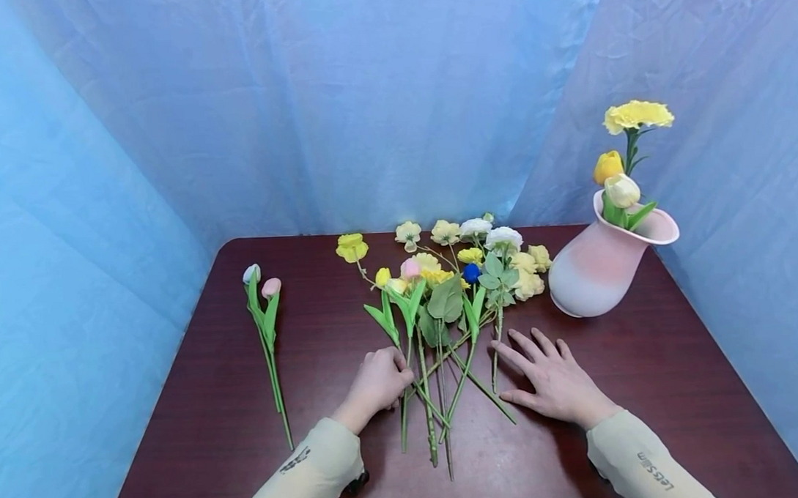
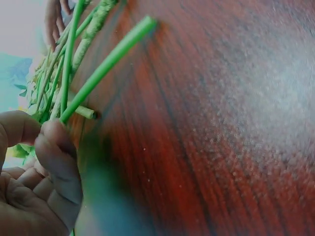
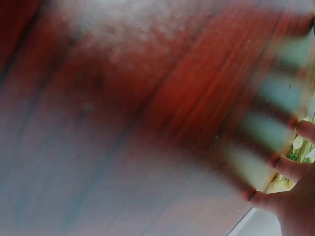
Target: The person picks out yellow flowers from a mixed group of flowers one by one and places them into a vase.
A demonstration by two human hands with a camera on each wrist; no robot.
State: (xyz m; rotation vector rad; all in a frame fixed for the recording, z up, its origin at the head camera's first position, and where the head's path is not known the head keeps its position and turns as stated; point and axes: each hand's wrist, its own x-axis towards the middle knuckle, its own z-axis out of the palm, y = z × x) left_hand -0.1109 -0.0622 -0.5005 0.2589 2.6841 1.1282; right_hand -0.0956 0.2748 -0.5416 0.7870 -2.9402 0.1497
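Observation:
My left hand (image 1: 379,380) pinches the green stem (image 2: 106,71) of a yellow tulip (image 1: 382,277) between thumb and forefinger; the cut end sticks out past the fingertips. Part of that stem is hidden behind the hand. Beside it lies a loose heap of artificial flowers, among them a pink tulip (image 1: 410,269), a blue tulip (image 1: 471,273) and white blooms (image 1: 503,239), their stems crossing toward me. My right hand (image 1: 557,379) rests on the table with fingers straight and spread, its fingertips beside the stem of a white flower.
At the right stands a pink and white vase (image 1: 598,268) holding a yellow carnation (image 1: 638,114), a yellow tulip and a white tulip (image 1: 622,191). Two tulips (image 1: 269,319), one white and one pink, lie apart on the left of the dark red table (image 1: 206,402). Blue curtains (image 1: 394,110) surround the table.

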